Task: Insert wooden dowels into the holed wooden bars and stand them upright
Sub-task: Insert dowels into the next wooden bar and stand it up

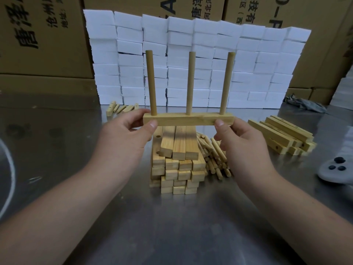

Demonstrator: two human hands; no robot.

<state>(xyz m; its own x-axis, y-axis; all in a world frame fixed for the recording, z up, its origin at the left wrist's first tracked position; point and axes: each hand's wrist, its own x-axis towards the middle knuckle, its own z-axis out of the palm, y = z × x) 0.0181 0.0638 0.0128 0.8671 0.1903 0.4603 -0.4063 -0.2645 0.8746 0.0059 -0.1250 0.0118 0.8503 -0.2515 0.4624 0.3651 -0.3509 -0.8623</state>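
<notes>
The left hand (126,134) and right hand (242,144) are bare, with short, rounded thumbnails (152,123) at the grip. Behind it, both forearms (66,199) run uncovered to the picture's edge.

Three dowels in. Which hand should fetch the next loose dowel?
Right. Both pinch the bar, but the right hand is by the dowel pile; the left hand is beyond the stack.
</notes>
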